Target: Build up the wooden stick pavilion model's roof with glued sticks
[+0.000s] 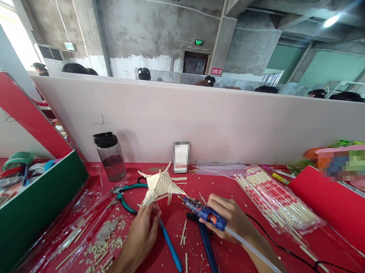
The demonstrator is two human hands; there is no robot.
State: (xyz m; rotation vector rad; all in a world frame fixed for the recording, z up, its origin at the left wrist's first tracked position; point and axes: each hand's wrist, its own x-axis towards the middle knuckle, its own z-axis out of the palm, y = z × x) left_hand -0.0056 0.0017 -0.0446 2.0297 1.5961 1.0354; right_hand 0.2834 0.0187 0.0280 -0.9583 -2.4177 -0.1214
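My left hand (pixel 146 226) pinches the lower edge of a star-shaped piece made of wooden sticks (pixel 162 183), holding it above the red table. In my right hand (pixel 229 215) is a blue hot glue gun (pixel 213 217), its nozzle close to the star's right-hand point; whether they touch I cannot tell. A clear glue stick (pixel 252 249) runs out of the gun's back end. Beneath the hands lie dark blue-handled cutters (pixel 208 247) and a blue pen-like rod (pixel 170 246). Green-handled pliers (pixel 126 202) rest left of the star, partly hidden behind it.
Cut stick scraps (pixel 99 251) litter the left side. A water bottle (pixel 110 156) stands against the white partition (pixel 231 126). Packed bundles of sticks (pixel 279 196) and loose glue sticks (pixel 217 169) lie to the right and back. A black cord (pixel 276 241) crosses the right side. Several people sit beyond.
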